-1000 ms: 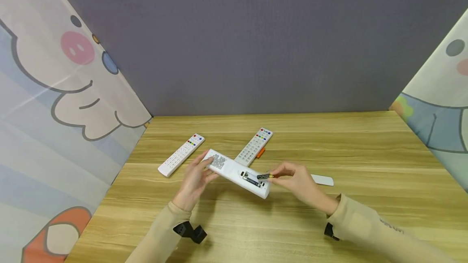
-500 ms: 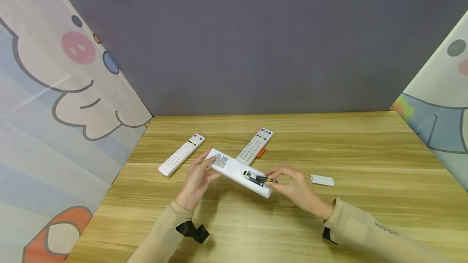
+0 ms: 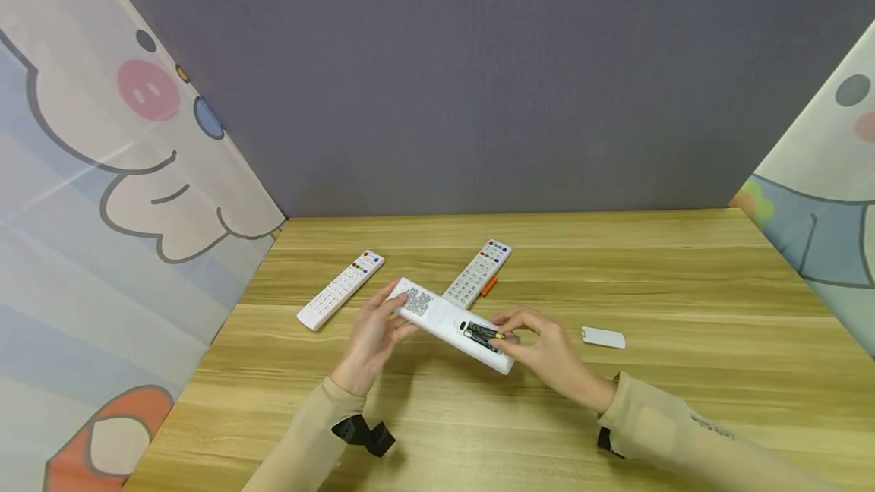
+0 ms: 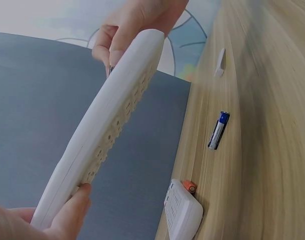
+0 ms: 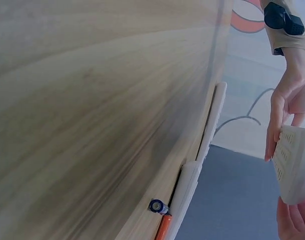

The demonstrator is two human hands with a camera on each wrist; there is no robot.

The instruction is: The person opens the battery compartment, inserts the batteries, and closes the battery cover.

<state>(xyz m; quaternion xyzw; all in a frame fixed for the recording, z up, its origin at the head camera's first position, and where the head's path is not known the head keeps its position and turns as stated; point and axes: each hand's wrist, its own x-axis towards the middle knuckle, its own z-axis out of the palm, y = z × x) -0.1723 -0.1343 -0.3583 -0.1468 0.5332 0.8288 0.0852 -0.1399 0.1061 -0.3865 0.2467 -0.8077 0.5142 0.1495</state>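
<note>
My left hand [image 3: 369,340] grips a white remote control [image 3: 437,319] by its left end, held tilted over the table with its back up. Two dark batteries show at its uncovered battery compartment. The lower battery [image 3: 478,339] lies inside. My right hand [image 3: 547,348] pinches the upper battery [image 3: 487,331] by its gold end, thumb and forefinger right at the compartment's edge. In the left wrist view the remote's button side faces the table, and the right fingers [image 4: 125,37] are partly hidden behind its far end.
A white remote [image 3: 340,291] lies at the left, a greyish one [image 3: 478,272] behind the held remote. Beside the latter is an orange battery [image 3: 488,286]. A blue-and-white battery [image 4: 219,130] lies on the table, and a white battery cover [image 3: 603,337] at the right.
My right hand has moved slightly left and brought the pinched battery down from above the compartment into it, beside the other one. The held remote has shifted a little to the right.
</note>
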